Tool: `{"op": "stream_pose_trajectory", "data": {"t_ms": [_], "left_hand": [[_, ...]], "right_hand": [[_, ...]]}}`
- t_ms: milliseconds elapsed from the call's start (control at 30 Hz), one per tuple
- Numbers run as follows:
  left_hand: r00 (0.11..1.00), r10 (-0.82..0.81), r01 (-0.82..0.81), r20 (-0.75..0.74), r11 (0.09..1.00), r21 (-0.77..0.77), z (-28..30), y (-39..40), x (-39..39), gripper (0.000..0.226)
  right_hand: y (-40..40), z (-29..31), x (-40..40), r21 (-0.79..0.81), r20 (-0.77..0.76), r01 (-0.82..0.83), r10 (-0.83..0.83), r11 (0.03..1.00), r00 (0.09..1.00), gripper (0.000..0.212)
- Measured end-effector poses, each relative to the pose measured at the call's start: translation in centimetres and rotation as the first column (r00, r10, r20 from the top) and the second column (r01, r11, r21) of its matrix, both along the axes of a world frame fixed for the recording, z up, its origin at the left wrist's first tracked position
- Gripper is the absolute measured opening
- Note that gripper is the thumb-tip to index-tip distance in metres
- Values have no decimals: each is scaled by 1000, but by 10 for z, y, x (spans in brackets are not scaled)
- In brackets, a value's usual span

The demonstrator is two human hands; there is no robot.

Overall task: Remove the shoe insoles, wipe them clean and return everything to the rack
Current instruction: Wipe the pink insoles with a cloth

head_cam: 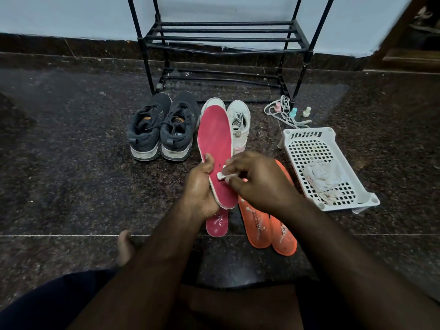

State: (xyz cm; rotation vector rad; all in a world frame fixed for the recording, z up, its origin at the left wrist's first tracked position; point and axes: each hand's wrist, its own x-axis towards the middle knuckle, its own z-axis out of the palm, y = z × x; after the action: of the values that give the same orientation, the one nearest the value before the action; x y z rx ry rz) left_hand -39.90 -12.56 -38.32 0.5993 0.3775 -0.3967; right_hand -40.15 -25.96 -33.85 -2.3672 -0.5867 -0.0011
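Insole (pixel 215 136), pink, gripped by the left hand (pixel 202 186) before the rack (pixel 221 39); right hand (pixel 257 179) pinches a white wipe (pixel 222 175) against it.

Both bare forearms reach forward from the near edge and converge mid-scene. Left hand (pixel 202 186) palm up, fingers curled under the pink insole (pixel 215 139), thumb pressed on its top face, gripping near the heel end. Right hand (pixel 257 179) back up, just right of the left hand, fingers bent, thumb and fingertips pinching a small white wipe (pixel 223 175) against the insole. A bare foot (pixel 125 246) shows near left, under the left forearm.
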Motion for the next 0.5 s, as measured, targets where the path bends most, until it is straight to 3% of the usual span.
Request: {"op": "stream_pose_trajectory", "data": {"t_ms": [100, 200, 267, 367, 500], "left_hand": [[1000, -1, 0, -16, 1000, -11, 0, 0, 2, 64], [999, -2, 1, -40, 1000, -26, 0, -1, 1, 59], [998, -3, 3, -62, 1000, -7, -1, -1, 0, 59], [993, 2, 1, -115, 1000, 29, -3, -2, 1, 65], [993, 41, -37, -114, 999, 32, -2, 0, 3, 60]], "right_hand": [[8, -1, -5, -74, 18, -70, 72, 995, 997, 30], [12, -7, -4, -136, 81, -47, 58, 990, 995, 26], [16, -10, -4, -182, 42, -25, 33, 983, 999, 21], [22, -10, -13, -214, -80, -71, 54, 974, 995, 30], [12, -4, -16, -209, -192, -119, 79, 970, 978, 19]]}}
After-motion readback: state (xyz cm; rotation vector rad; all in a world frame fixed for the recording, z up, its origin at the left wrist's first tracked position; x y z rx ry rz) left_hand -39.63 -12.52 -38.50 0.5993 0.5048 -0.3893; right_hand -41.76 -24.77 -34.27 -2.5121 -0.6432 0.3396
